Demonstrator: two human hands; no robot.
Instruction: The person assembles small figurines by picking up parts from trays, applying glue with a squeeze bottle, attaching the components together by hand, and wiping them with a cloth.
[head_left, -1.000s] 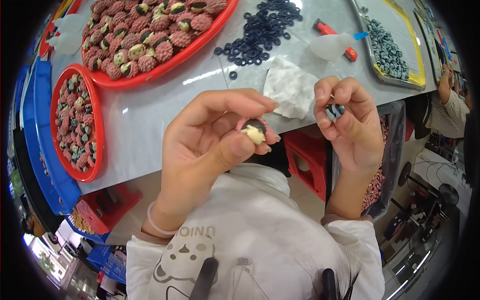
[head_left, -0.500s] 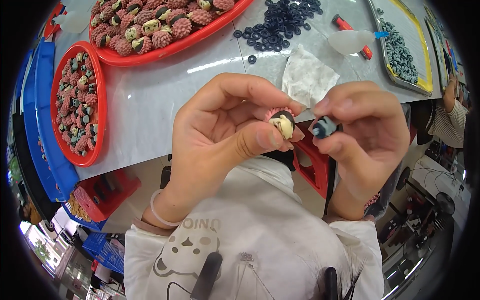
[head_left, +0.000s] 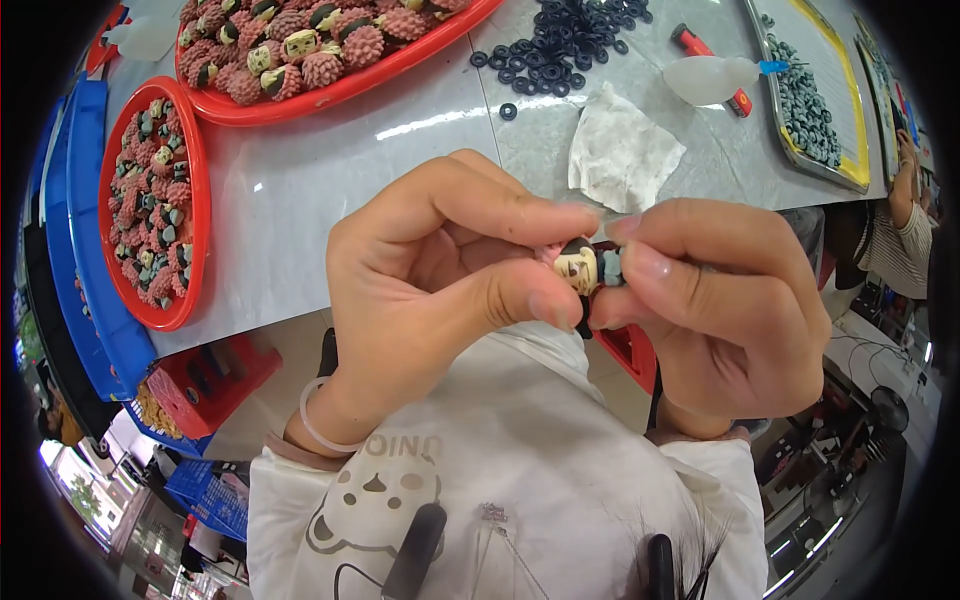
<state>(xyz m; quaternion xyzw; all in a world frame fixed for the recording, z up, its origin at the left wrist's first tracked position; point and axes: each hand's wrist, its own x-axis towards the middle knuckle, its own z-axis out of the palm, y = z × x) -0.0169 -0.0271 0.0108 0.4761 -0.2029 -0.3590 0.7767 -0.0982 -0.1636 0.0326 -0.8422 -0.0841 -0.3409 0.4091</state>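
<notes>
My left hand (head_left: 425,255) is closed, thumb and fingers pinching a small figurine head (head_left: 578,268) with a cream face, black hair and a pink ruffled part. The face is turned up and to the right. My right hand (head_left: 735,310) pinches a tiny grey-and-dark figurine body (head_left: 610,267) between thumb and fingers. The body's end meets the underside of the head, in front of my chest near the table's edge. My fingertips cover parts of both pieces, so I cannot tell how firmly they are joined.
A large red tray (head_left: 300,113) holds pink-haired heads; a smaller red tray (head_left: 106,215) holds figurines. Dark rings (head_left: 545,65), a white tissue (head_left: 625,155), a squeeze bottle (head_left: 703,80) and a yellow-edged tray (head_left: 853,165) of grey pieces lie beyond. Another person's arm (head_left: 903,190) shows far right.
My right hand has moved left, bringing the small body against the head. The head has turned in my left fingers, and its face shows now.
</notes>
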